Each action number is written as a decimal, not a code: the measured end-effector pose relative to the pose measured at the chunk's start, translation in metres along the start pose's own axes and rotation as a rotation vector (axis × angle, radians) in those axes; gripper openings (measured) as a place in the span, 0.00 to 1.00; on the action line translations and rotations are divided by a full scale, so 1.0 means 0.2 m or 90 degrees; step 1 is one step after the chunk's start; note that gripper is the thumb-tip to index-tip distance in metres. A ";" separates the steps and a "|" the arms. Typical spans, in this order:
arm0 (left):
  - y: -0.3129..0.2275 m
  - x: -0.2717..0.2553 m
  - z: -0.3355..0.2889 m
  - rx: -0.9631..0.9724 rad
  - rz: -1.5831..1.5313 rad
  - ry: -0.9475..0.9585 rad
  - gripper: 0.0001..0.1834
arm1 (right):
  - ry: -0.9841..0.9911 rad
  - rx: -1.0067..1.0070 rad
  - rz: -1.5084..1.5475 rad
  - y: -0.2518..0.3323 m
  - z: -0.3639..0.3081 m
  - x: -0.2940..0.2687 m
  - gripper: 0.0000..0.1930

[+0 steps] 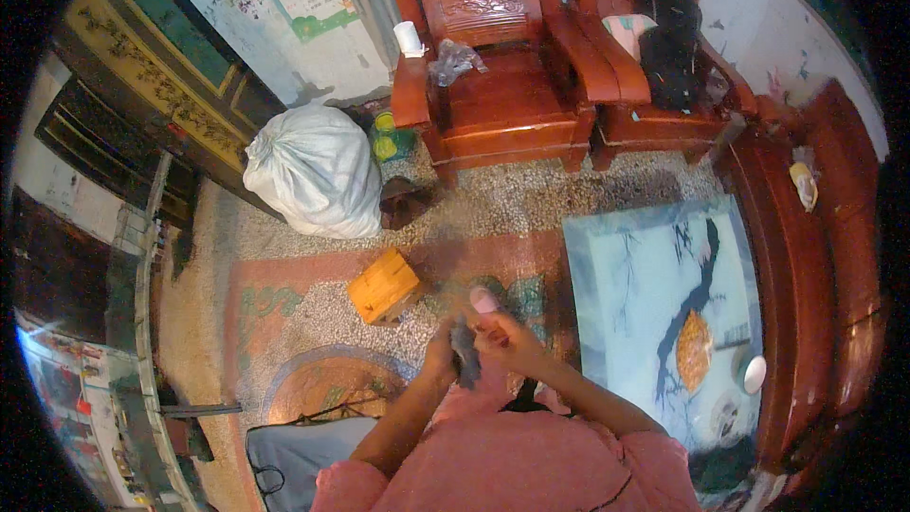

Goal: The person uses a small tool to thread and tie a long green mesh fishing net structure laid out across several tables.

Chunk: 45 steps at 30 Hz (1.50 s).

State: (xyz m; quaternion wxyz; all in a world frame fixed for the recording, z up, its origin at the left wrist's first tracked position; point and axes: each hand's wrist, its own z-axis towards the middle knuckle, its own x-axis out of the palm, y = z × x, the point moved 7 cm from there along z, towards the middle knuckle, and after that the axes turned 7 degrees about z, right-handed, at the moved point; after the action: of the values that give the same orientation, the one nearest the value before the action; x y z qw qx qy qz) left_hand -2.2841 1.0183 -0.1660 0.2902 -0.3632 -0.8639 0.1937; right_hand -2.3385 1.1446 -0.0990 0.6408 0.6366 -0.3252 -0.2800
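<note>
Close in front of my body, my two hands come together at the middle of the view. My left hand (440,356) is closed on a dark grey, soft-looking piece (466,358) that hangs down between the hands. My right hand (507,341) is closed beside it, fingers pinched against its upper part. Just beyond the right fingers is a small pale-pink rounded thing (483,300); I cannot tell what it is or whether that hand holds it. The hands hide part of the grey piece, and its kind is unclear.
Ahead to the left stand a small wooden stool (384,286) and a tied white sack (318,171). Red wooden armchairs (493,85) line the back. On the right, a low table (616,275) bears an orange oval dish (694,349) and a white cup (755,374).
</note>
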 end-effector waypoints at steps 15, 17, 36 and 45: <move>-1.35 0.04 0.82 0.097 -0.185 -0.007 0.15 | -0.119 0.111 -0.057 -0.09 1.79 -0.78 0.20; -1.46 0.00 0.85 0.110 -0.241 -0.022 0.15 | -0.108 0.090 -0.114 -0.05 2.11 -0.86 0.23; -2.08 -0.04 1.51 0.129 -0.487 -0.292 0.17 | -0.135 -0.130 -0.467 -0.01 5.03 -1.08 0.50; -2.08 -0.04 1.54 0.187 -0.560 -0.250 0.12 | -0.143 -0.046 -0.691 -0.14 5.45 -1.01 0.51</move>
State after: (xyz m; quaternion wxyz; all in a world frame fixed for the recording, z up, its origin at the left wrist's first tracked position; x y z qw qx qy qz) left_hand -2.6917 0.6999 -0.1748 0.2240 0.1234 -0.9372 0.2371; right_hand -3.3082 0.6089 -0.1633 0.3873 0.6569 -0.0072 -0.6469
